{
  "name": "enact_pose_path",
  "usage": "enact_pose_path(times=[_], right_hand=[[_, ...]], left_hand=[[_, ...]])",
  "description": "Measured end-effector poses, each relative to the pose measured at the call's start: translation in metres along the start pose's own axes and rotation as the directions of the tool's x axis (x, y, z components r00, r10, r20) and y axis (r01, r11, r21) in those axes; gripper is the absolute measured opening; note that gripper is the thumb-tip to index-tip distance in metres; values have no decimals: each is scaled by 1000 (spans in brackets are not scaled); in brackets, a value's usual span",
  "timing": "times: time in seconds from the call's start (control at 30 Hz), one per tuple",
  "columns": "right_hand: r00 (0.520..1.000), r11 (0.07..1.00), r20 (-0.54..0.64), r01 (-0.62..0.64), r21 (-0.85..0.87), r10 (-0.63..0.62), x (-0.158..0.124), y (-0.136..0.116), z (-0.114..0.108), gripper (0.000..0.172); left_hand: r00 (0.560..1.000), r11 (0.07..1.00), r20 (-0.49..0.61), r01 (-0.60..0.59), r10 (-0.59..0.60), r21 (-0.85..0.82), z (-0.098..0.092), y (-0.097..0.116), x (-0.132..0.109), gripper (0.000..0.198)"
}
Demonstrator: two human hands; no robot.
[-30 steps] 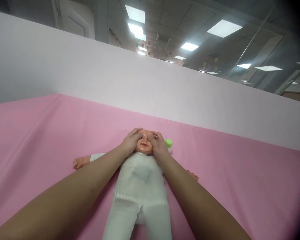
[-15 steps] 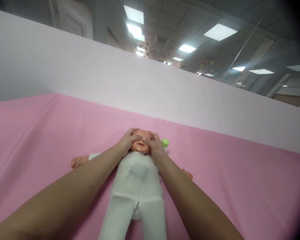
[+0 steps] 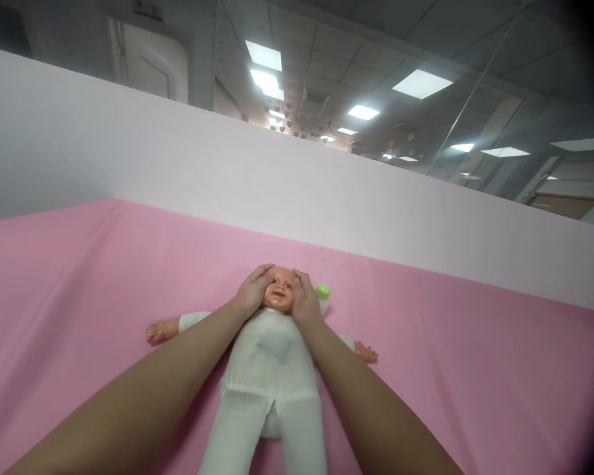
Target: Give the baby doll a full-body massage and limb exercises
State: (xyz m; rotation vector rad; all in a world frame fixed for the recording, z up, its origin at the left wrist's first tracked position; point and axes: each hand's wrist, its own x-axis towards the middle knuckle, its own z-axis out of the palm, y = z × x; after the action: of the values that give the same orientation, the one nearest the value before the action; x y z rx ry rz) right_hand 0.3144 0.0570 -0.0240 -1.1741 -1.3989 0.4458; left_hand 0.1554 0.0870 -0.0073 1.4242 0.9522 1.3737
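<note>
A doll [image 3: 272, 356] in white lies face up on a pink sheet [image 3: 450, 369]. The left hand [image 3: 254, 290] and right hand [image 3: 305, 300] clasp its head's 2 sides, fingers curved. Just beside: a green-topped bottle [image 3: 323, 292].

Smooth, glossy orange-tan moulded-plastic doll head [image 3: 278, 299]; matt white cloth doll suit [image 3: 272, 363], lightly wrinkled; smooth, creased pink sheet [image 3: 465, 356]; smooth green plastic-looking cap [image 3: 323, 290]

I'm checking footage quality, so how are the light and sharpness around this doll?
Head view: ceiling lights glare white near the top; also head view: the far right edge darkens to black, and the doll is softly lit, fine detail slightly soft.
</note>
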Motion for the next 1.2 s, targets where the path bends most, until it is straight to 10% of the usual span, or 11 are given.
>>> enact_pose_path(times=[0.3, 0.63, 1.2], right_hand=[[994, 945, 78, 96, -313, -75, -28, -22, -25, 49], [950, 966, 299, -12, -260, 92, -24, -23, -31, 96], [993, 969, 112, 66, -238, -40, -24, -24, -30, 50]], left_hand=[[957, 785, 33, -254, 287, 565, -21, 13, -37, 41], [971, 650, 192, -236, 140, 722, -32, 30, -41, 66], [969, 720, 189, -245, 160, 650, -31, 29, -38, 52]])
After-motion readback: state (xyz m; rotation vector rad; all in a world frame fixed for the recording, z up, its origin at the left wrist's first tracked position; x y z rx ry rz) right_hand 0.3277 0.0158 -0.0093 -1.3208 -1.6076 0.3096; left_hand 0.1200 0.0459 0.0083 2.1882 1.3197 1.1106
